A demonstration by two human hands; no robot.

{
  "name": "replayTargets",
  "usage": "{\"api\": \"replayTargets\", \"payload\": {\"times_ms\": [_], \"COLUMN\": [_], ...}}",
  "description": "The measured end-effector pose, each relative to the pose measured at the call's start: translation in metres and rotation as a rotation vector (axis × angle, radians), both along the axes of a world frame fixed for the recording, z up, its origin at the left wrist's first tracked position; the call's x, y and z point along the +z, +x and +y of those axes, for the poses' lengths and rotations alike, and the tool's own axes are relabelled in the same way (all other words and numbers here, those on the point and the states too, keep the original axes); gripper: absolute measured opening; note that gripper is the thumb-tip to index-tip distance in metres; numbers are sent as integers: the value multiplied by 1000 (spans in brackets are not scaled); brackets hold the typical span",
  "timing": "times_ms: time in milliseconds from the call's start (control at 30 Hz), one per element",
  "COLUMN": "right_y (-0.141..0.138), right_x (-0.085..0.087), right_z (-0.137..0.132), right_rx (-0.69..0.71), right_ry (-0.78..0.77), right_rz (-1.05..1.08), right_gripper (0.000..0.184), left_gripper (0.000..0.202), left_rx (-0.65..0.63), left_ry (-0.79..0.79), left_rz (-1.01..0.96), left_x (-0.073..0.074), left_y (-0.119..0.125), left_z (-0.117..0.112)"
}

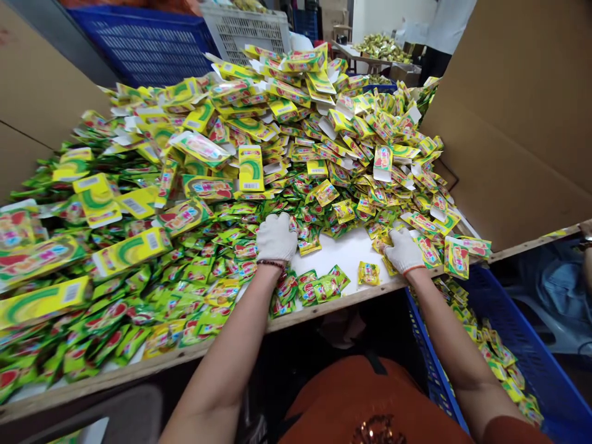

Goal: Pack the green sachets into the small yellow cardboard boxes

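My left hand (pixel 277 239), in a white glove, reaches into the near edge of a heap of small green packets (pixel 194 268). Its fingers are curled down and their tips are hidden, so what they hold does not show. My right hand (pixel 404 250), also gloved, is closed at a few yellow packets (pixel 381 239) on the white tabletop (pixel 354 246). Between the hands lie several loose green packets (pixel 324 287) and a single yellow packet (pixel 369 272). Yellow printed boxes (pixel 251 168) are piled beyond both hands, some with flaps open.
A blue crate (pixel 522 345) with yellow packets sits below the table's right edge. Cardboard panels (pixel 518 123) flank the heap. Behind it stand a blue crate (pixel 148 46) and a white crate (pixel 252 31). A wooden strip (pixel 185 353) edges the table. A person (pixel 451 28) stands far back.
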State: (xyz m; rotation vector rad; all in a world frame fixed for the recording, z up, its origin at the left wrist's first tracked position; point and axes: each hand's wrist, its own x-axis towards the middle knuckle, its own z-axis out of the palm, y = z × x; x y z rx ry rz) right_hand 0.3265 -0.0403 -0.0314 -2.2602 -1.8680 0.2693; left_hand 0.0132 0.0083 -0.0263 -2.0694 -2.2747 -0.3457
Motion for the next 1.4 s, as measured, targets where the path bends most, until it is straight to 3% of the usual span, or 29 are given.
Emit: {"api": "replayTargets", "payload": {"times_ms": [167,300,400,467,633,733,833,933,1033,1167,1267,1400], "right_y": [2,-1,-13,-23,-42,-44,-48,-59,-73,-83,-83,-83], "right_x": [-5,-8,-5,-3,-1,-4,-5,1,8,11,7,0], "right_z": [-2,-5,-8,-10,-13,-16,-22,-28,-29,-27,-29,-34], "right_rx": [106,229,285,307,220,190,160,244,366,408,406,338], "right_ry": [-18,128,258,293,154,87,20,-33,-65,-69,-40,41], "right_rz": [-20,33,276,517,953,1028,1078,1171,1225,1032,879,891], "right_gripper": [23,8,13,18,25,27,32,33,32,18,12,18], "left_gripper": [22,27,33,34,43,48,30,27,27,26,29,23], "left_rx": [-41,17,-14,-40,30,57,21,-42,-186,-352,-369,-365], "left_ry": [48,89,150,77,-157,-196,-147,-72,-111,-169,-159,-149], "left_rz": [-151,-307,-212,-143,-145,-291,-518,-756,-1039,-1158,-1128,-1194], "left_x": [-8,-10,-5,1,17,16,8,2,2,8,11,10], "left_y": [-11,-10,-7,-4,0,-4,-5,6,26,43,49,57], "left_z": [-9,-13,-1,10,22,6,-26,-60,-83,-92,-92,-94]}}
